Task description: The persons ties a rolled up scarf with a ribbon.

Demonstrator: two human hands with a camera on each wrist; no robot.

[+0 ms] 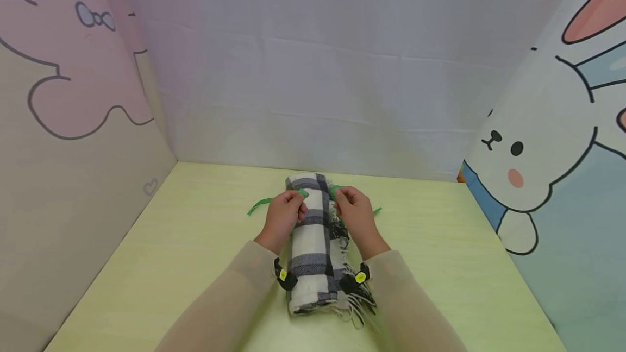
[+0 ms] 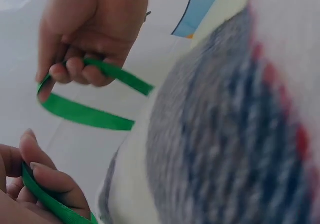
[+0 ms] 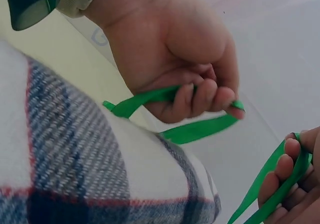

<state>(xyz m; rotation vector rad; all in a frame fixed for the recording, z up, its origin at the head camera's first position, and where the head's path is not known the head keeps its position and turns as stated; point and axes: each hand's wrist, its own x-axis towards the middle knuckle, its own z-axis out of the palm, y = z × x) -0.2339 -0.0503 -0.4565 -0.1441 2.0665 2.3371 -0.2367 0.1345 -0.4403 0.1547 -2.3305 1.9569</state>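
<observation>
A rolled plaid scarf [image 1: 312, 238], white with grey-blue bands and a fringe on its right side, lies lengthwise on the table. Over its far part, my left hand [image 1: 282, 214] pinches a looped length of green ribbon [image 3: 197, 130] between thumb and fingers. Across the roll, my right hand [image 1: 357, 215] pinches another looped length of the same green ribbon [image 2: 87, 113]. A small gap separates the hands. Loose ribbon ends stick out on both outer sides. In the wrist views the ribbon runs from the fingers down towards the roll; its course beneath is hidden.
The pale yellow table [image 1: 195, 265] stretches around the scarf. A plain whitish sheet [image 1: 313, 80] hangs behind it. Cartoon-printed panels [image 1: 557, 178] stand at the left and right sides. Small dark devices with yellow dots [image 1: 361, 277] are worn on both wrists.
</observation>
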